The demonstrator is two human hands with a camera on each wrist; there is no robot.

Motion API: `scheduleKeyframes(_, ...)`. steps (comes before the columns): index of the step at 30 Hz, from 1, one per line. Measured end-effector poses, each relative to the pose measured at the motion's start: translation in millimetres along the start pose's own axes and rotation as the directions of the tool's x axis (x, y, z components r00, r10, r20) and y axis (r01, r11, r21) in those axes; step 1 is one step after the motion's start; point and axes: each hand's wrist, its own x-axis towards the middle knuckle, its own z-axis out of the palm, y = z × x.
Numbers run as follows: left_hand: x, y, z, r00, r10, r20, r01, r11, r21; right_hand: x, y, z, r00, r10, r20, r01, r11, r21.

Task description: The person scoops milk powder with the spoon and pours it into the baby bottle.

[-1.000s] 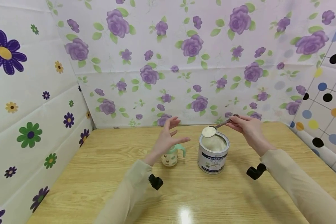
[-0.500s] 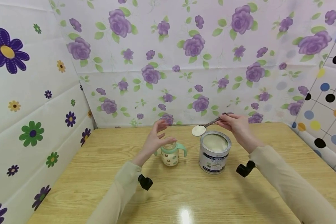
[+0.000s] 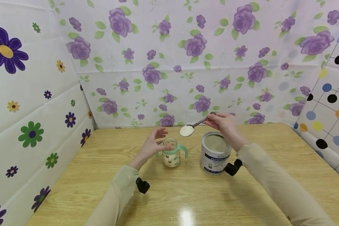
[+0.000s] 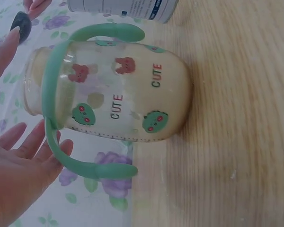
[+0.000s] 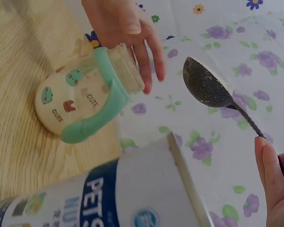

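My right hand (image 3: 224, 125) pinches the handle of a metal spoon (image 3: 200, 122) heaped with white powder (image 3: 187, 130). The bowl hovers between the open can (image 3: 214, 161) and a clear baby bottle (image 3: 171, 160), higher than both rims. Pale liquid fills the lower part of the bottle, which stands uncapped with a mint-green handle ring (image 4: 51, 90). Beside the bottle's neck, my left hand (image 3: 151, 145) has its fingers spread and thumb apart, holding nothing; whether it touches the neck is unclear. Seen from the right wrist, the spoon's dark underside (image 5: 206, 87) faces the camera.
Both things stand on a wooden table (image 3: 101, 175), the can to the right of the bottle. Behind the table rises a floral cloth wall (image 3: 175, 88), with patterned sheets at left and right.
My right hand has carried the loaded spoon leftward from over the can toward the bottle. My left hand has shifted left and slightly down, uncovering the bottle's open mouth.
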Motion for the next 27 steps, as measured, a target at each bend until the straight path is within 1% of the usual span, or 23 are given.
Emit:
scheduleKeyframes(2,-0.2,-2.4,-0.8,1.000,-0.010,0.015,0.010,1.000,0.006,1.4,3.0,4.9,1.000,-0.002,-0.011,0.002,1.000,-0.024)
scheduleKeyframes(4,-0.4,-4.3,-1.5,0.999,-0.026,0.032,0.025,0.999,0.029,2.2,6.1,9.4,1.000,-0.009,-0.009,0.009,0.999,-0.051)
scheduleKeyframes(7,-0.3,-6.5,-2.4,0.997,-0.050,0.056,0.046,0.996,0.072,3.6,10.4,14.7,1.000,-0.027,0.004,0.028,0.998,-0.052)
scheduleKeyframes(9,-0.4,-7.9,-3.0,0.996,-0.057,0.071,0.050,0.995,0.090,3.8,12.9,17.6,0.999,-0.041,0.015,0.042,0.997,-0.059)
scheduleKeyframes(12,0.2,-11.1,-4.0,0.995,-0.052,0.087,0.044,0.995,0.084,3.9,16.4,21.0,0.998,-0.050,0.025,0.052,0.997,-0.065)
scheduleKeyframes(20,0.8,-19.5,-8.0,0.990,-0.018,0.140,0.010,0.998,0.054,6.5,24.7,28.4,0.999,-0.031,0.027,0.033,0.997,-0.075)
scheduleKeyframes(25,3.0,-23.6,-8.7,0.989,-0.015,0.150,0.009,0.999,0.038,7.0,27.2,33.0,0.999,-0.031,0.019,0.033,0.994,-0.103)
scheduleKeyframes(27,3.7,-24.4,-8.9,0.989,-0.025,0.148,0.020,0.999,0.038,6.8,27.7,34.6,0.999,-0.035,0.015,0.036,0.994,-0.102)
